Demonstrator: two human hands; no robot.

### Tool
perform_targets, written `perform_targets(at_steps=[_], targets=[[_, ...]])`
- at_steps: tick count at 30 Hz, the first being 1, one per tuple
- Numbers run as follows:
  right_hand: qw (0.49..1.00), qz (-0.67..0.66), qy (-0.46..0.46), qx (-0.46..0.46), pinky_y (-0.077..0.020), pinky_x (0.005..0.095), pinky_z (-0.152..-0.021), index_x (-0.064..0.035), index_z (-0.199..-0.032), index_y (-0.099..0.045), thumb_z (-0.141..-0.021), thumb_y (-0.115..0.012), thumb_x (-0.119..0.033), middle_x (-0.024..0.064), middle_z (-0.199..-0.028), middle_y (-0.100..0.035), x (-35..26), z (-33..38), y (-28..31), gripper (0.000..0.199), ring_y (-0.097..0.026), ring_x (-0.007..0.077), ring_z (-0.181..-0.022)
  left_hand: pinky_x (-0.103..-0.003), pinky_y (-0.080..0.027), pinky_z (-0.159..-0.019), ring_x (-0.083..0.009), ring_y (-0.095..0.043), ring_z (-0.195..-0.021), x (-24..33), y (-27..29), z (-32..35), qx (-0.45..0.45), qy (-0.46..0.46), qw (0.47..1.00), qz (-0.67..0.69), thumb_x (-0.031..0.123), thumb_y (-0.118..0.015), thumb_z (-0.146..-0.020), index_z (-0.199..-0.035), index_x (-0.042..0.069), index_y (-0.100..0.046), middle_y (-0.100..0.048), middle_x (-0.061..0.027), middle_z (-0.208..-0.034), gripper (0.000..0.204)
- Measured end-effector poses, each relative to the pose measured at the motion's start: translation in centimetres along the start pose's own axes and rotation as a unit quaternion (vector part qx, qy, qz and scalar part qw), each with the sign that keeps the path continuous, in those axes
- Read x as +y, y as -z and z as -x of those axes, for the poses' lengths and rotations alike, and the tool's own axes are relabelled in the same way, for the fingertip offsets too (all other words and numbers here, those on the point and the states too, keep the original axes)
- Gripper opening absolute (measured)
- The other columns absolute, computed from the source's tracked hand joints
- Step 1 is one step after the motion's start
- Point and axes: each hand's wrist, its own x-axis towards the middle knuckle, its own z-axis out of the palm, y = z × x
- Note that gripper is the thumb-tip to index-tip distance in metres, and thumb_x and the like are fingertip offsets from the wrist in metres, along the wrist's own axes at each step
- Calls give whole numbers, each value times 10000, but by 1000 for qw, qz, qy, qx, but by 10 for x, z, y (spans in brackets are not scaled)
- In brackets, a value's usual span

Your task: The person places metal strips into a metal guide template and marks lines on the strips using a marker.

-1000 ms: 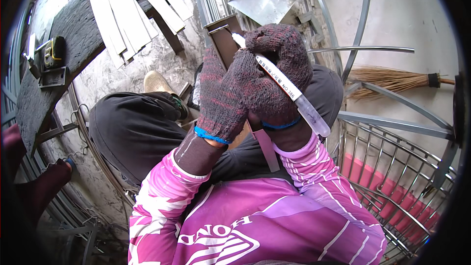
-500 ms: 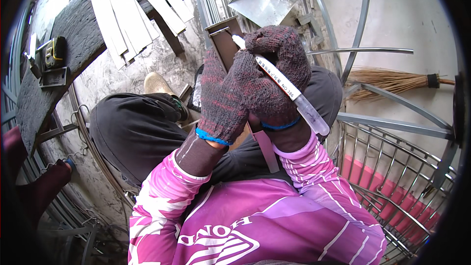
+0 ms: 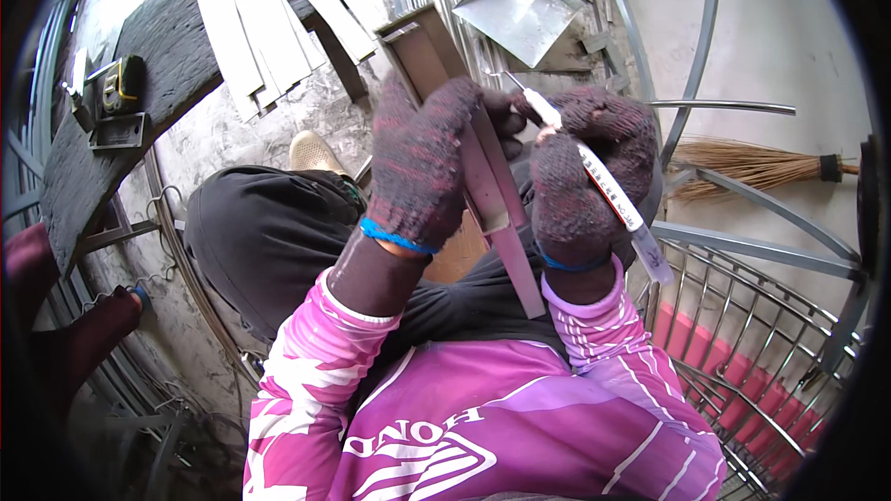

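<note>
Metal bar (image 3: pixel 492 195) slants across the lap, left hand (image 3: pixel 418 167) in a knit glove wrapped around its upper part. Right hand (image 3: pixel 585 176), gloved, grips a white marker (image 3: pixel 613 195), tip near the bar. Broom (image 3: pixel 742 167) lies right.

A straw broom (image 3: pixel 742 167) lies right, pale metal strips (image 3: pixel 269 9) top left, a tape measure (image 3: pixel 116 85) on a dark plank (image 3: pixel 158 56).

White printed label on marker (image 3: pixel 608 187)
</note>
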Motion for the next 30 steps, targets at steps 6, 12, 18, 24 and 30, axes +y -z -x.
perform_targets(at_steps=[6,12,18,24,30], targets=[[992,-109,53,-45,-560,413,-901,-12,-985,-602,-733,-699,40,145,-933,-650,10,9,-3,275,-672,254,-871,-487,-545,-968,-388,-649,-1133,1,20,-13,-33,71,987,137,282,-474,-1023,-1245,-72,-507,-640,-251,-1185,419],[990,-59,33,-125,-524,434,-958,1,-1057,-558,-788,-659,103,149,-1053,-594,4,13,-3,304,-639,268,-1007,-458,-585,-882,-365,-701,-1007,-21,23,-10,24,119,944,306,205,-466,-1023,-1207,-20,-496,-674,-240,-1112,292],[997,-1,66,-49,-551,376,-758,-20,-1010,-603,-765,-726,37,143,-912,-658,0,-2,-4,280,-672,319,-828,-480,-554,-918,-380,-675,-1018,-7,23,-15,32,207,889,407,271,-525,-975,-1138,-56,-579,-664,-234,-1143,369],[969,131,183,-105,-538,415,-820,-53,-1097,-658,-726,-761,-17,147,-998,-648,-13,-28,-14,387,-654,343,-922,-439,-462,-1043,-320,-605,-1123,18,19,-14,71,219,844,484,284,-517,-931,-1184,-47,-609,-649,-207,-1183,427],[931,252,128,-230,-562,433,-748,-118,-1253,-592,-653,-816,-137,179,-1173,-606,-31,-40,22,640,-663,383,-930,-515,-431,-1059,-369,-579,-1175,28,19,-17,72,169,818,546,203,-561,-886,-1138,-42,-582,-625,-239,-1207,352]])
